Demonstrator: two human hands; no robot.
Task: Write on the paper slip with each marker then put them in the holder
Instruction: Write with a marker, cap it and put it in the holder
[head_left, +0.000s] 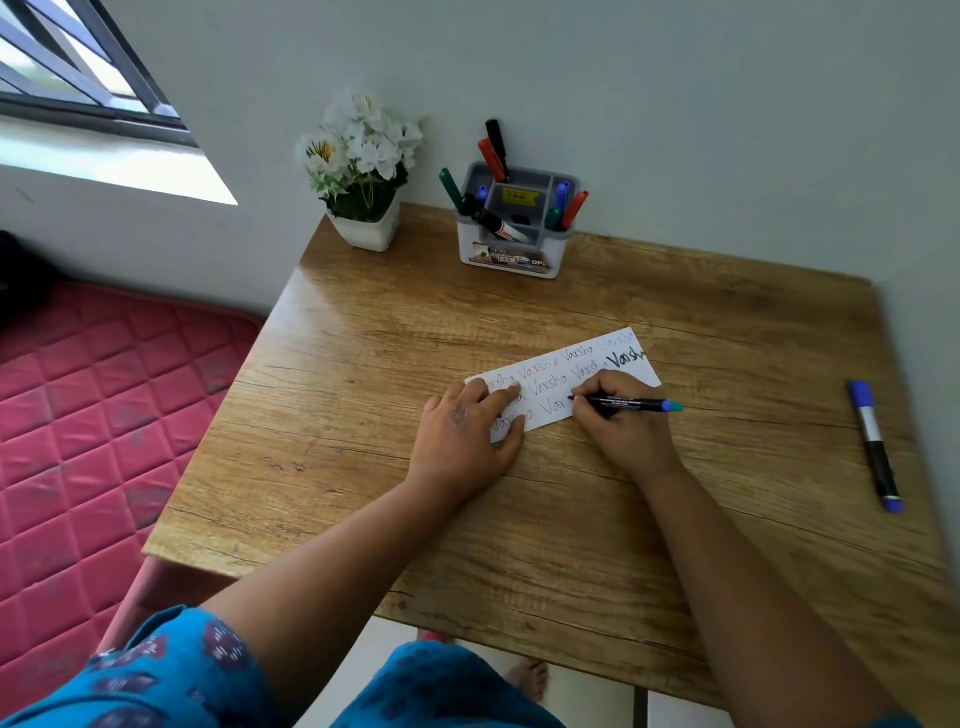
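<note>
Paper slip (563, 382) lies mid-frame on table (363, 364). Left hand (467, 441) presses it flat, fingers straight. Right hand (623, 421) pinches black marker (623, 402), tip on slip. Blue marker (875, 447) far right; holder (511, 260) top centre.

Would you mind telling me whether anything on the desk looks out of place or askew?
Mostly tidy. One blue marker lies loose near the table's right edge, apart from the holder. In the holder, a black-capped marker lies slanted across the compartments rather than upright. The paper slip sits at an angle, pinned by the left hand.
</note>
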